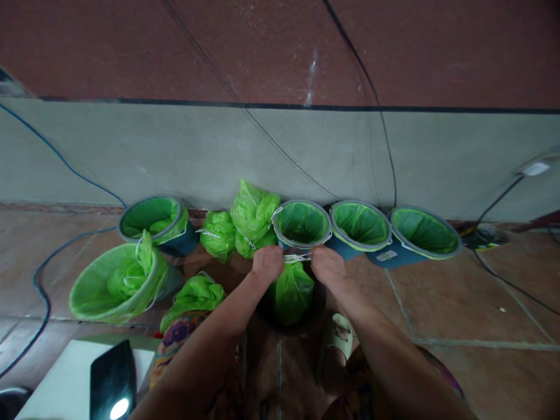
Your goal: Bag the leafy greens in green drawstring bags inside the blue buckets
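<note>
Between my feet stands a dark bin [321, 312] with a green plastic bag [293, 294] in it. White drawstrings [297, 257] run across the gathered top of the bag. My left hand [268, 265] is closed on the drawstring at one side. On the other side my right hand [327, 267] is closed on it too, and the string stretches between both fists. Just beyond my hands is a bin lined in green [303, 217]. Tied green bags [254, 213] lie past my left hand.
Two more lined bins [361, 239] [422, 224] stand right along the wall. At left are a blue bin [186, 236] and a pale bin [79, 286] with green bags. A phone [112, 379] lies on a white surface [65, 373]. Cables [46, 291] cross the floor and wall.
</note>
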A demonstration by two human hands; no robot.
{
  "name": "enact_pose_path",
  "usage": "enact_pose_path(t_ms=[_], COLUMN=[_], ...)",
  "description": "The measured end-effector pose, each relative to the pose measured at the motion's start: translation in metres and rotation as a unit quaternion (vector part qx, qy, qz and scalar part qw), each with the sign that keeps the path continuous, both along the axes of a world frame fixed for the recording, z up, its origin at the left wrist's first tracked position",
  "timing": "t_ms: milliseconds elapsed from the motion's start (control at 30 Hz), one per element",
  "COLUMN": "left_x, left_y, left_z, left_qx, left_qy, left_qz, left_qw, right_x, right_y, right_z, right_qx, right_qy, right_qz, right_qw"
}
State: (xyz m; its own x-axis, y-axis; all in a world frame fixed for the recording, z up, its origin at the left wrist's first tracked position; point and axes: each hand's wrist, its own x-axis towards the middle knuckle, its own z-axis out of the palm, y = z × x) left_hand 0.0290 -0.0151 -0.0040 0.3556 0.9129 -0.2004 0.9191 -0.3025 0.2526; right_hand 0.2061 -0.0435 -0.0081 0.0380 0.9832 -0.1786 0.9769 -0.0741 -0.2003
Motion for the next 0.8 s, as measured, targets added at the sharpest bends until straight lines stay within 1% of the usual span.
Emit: enact_pose_path(t_ms=[67,100,167,200,267,300,367,400,433,467,500,533,600,633,667,733,800], left_x=[-0.001,-0.002,-0.003,-0.002,0.001,0.004,0.011,0.014,0.017,0.02,0.021,0.022,0.021,0.02,0.019,0.016,0.016], left_y=[0.003,0.006,0.011,0.013,0.015,0.015,0.012,0.01,0.008,0.007,0.006,0.005,0.004,0.003,0.003,0.002,0.001], left_z=[-0.003,-0.004,-0.006,-0.006,-0.007,-0.008,-0.009,-0.01,-0.011,-0.011,-0.011,-0.011,-0.01,-0.01,-0.01,-0.01,-0.011], left_qx=[-0.043,-0.065,-0.121,-0.15,-0.194,-0.216,-0.265,-0.291,-0.31,-0.317,-0.314,-0.305,-0.296,-0.298,-0.305,-0.317,-0.305], left_qy=[0.003,-0.014,-0.105,-0.161,-0.259,-0.305,-0.395,-0.44,-0.476,-0.5,-0.509,-0.512,-0.512,-0.509,-0.503,-0.486,-0.46], left_qz=[0.04,0.059,0.109,0.137,0.181,0.197,0.221,0.235,0.248,0.259,0.264,0.264,0.242,0.219,0.186,0.1,0.019], left_qw=[0.998,0.996,0.981,0.966,0.929,0.906,0.852,0.817,0.785,0.763,0.757,0.758,0.769,0.777,0.787,0.808,0.833], right_x=[0.003,0.004,0.007,0.007,0.007,0.006,0.002,0.0,-0.001,-0.003,-0.004,-0.004,-0.004,-0.003,-0.003,-0.003,-0.004], right_y=[0.0,0.001,0.005,0.007,0.01,0.01,0.009,0.008,0.007,0.006,0.005,0.005,0.005,0.005,0.006,0.006,0.006], right_z=[-0.002,-0.002,0.002,0.004,0.01,0.011,0.011,0.01,0.008,0.007,0.005,0.005,0.005,0.006,0.008,0.011,0.013], right_qx=[-0.032,-0.049,-0.07,-0.073,-0.077,-0.081,-0.103,-0.113,-0.118,-0.117,-0.111,-0.101,-0.074,-0.059,-0.043,-0.016,-0.012], right_qy=[-0.006,-0.002,0.027,0.057,0.151,0.212,0.337,0.385,0.421,0.443,0.455,0.46,0.458,0.452,0.444,0.435,0.461], right_qz=[-0.022,-0.029,-0.035,-0.031,-0.021,-0.025,-0.046,-0.06,-0.07,-0.074,-0.071,-0.064,-0.043,-0.033,-0.025,-0.018,-0.034], right_qw=[0.999,0.998,0.997,0.995,0.985,0.973,0.935,0.914,0.897,0.886,0.881,0.88,0.885,0.89,0.895,0.9,0.887])
